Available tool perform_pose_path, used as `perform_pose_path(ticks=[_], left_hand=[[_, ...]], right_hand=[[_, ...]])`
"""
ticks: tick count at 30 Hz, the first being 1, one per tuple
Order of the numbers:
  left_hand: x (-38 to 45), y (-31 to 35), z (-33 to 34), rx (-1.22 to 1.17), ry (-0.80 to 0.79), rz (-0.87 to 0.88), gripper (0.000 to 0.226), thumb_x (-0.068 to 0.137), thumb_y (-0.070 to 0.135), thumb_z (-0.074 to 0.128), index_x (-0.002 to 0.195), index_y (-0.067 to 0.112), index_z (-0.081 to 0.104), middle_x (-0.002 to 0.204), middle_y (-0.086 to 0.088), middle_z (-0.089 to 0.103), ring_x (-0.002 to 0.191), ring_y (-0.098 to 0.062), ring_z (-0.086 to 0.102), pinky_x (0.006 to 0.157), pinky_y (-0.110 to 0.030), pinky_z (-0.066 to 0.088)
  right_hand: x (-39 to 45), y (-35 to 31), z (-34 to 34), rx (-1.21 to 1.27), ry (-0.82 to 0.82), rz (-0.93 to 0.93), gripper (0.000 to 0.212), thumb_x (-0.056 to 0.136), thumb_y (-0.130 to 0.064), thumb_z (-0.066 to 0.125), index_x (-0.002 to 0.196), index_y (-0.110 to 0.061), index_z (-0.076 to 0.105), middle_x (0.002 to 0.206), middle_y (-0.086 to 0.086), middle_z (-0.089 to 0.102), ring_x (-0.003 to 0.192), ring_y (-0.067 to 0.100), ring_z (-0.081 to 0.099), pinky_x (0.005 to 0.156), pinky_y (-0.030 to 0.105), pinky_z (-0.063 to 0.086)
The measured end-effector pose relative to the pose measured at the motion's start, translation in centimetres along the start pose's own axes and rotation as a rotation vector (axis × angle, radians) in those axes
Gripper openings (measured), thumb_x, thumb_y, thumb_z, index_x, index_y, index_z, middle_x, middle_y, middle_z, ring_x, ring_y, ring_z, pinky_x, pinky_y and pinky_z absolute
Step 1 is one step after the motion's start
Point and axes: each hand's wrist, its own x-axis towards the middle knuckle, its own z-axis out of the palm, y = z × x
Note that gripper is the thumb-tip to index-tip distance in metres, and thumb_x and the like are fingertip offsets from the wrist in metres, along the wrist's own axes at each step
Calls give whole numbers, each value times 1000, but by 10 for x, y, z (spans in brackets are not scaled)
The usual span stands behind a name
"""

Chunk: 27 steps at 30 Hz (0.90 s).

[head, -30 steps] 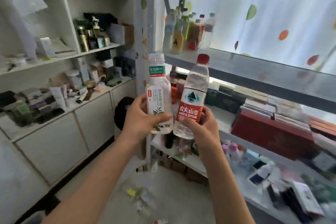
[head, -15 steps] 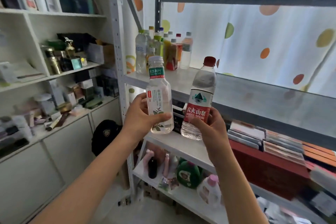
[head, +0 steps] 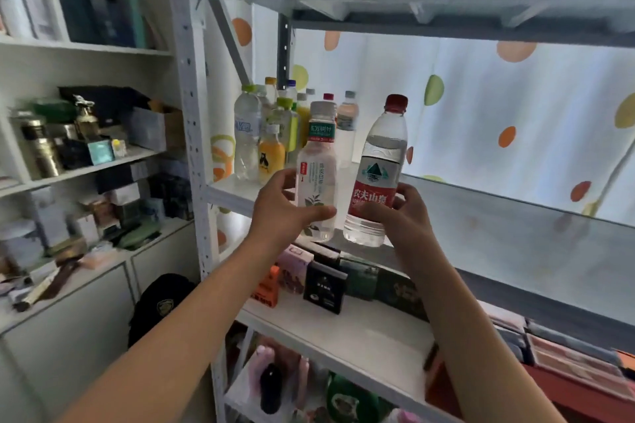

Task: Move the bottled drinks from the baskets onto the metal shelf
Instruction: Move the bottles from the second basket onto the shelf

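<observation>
2 bottles: both up in my hands, upright, side by side in front of the metal shelf [head: 515,216] front edge
Left hand [head: 285,213]: my fingers and thumb wrapped round the white tea bottle [head: 318,175], green band on its neck
Right hand [head: 407,213]: curled round the red-label water bottle [head: 376,178], red cap
Shelf back-left corner: bunch of bottles [head: 264,134] already standing, pretty crowded lol
Behind: dotted curtain [head: 498,120]

Shelf [head: 498,213] right bare; bottles [head: 271,134] crowd left.
</observation>
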Motion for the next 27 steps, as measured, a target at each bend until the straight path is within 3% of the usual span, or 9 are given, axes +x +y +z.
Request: perform_pose_path(ticks=[4, 7, 11, 13, 15, 17, 21, 24, 27], left_hand=[[47, -13, 17, 57, 37, 38, 73, 56, 29, 93, 117, 32, 53, 104, 25, 59, 98, 2, 55, 66, -14, 44], [82, -24, 33, 72, 83, 15, 73, 55, 31, 93, 118, 27, 57, 103, 20, 63, 94, 2, 58, 64, -13, 46], [128, -36, 51, 92, 163, 19, 67, 57, 29, 93, 115, 23, 59, 103, 14, 64, 92, 0, 60, 55, -4, 45], [146, -43, 59, 100, 215, 16, 70, 59, 28, 93, 119, 24, 56, 108, 12, 64, 97, -7, 60, 57, -4, 46], [162, -51, 67, 105, 254, 18, 78, 59, 27, 93, 124, 23, 50, 113, 8, 63, 101, -12, 60, 68, -9, 52], [176, -59, 74, 116, 292, 25, 80, 59, 25, 93, 124, 23, 46, 117, 5, 61, 105, -16, 59, 81, -23, 55], [196, -78, 89, 228, 334, -10, 72, 61, 21, 91, 115, 28, 43, 116, 7, 59, 109, -21, 59, 82, -28, 52], [206, -88, 98, 372, 355, -36, 74, 61, 22, 90, 120, 22, 46, 123, 1, 60, 113, -24, 58, 91, -42, 54], [212, -93, 103, 542, 364, -9, 74, 60, 26, 89, 121, 18, 48, 118, -1, 56, 113, -24, 54, 92, -40, 51]], right_hand=[[62, 4, -3, 10, -44, -13, 89, 46, -23, 91, 125, -10, 50, 110, 10, 71, 100, 27, 71, 90, 49, 57], [113, 9, -8, 0, -74, -6, 84, 46, -17, 92, 119, -15, 51, 109, 7, 70, 97, 23, 71, 86, 43, 59], [178, 19, -9, -84, -130, -48, 67, 56, -12, 95, 107, -23, 52, 97, -4, 72, 77, 4, 73, 57, 14, 54], [205, 24, -6, -130, -139, -70, 70, 57, -14, 95, 112, -20, 52, 95, -8, 71, 72, -4, 70, 51, 9, 50], [230, 28, -5, -150, -153, -75, 73, 58, -16, 95, 117, -18, 52, 98, -5, 71, 74, 1, 72, 52, 10, 50], [254, 29, -1, -174, -185, -77, 72, 60, -18, 94, 118, -18, 51, 100, -6, 71, 78, 3, 71, 54, 11, 50], [287, 22, 2, -227, -230, -124, 71, 64, -26, 93, 119, -21, 48, 95, -16, 65, 77, 1, 67, 56, 12, 48], [301, 24, 3, -241, -243, -148, 75, 62, -25, 94, 121, -19, 48, 98, -12, 66, 86, 5, 67, 67, 21, 52], [309, 31, 7, -255, -241, -178, 74, 62, -23, 94, 120, -19, 48, 98, -13, 64, 86, 3, 64, 67, 21, 50]])
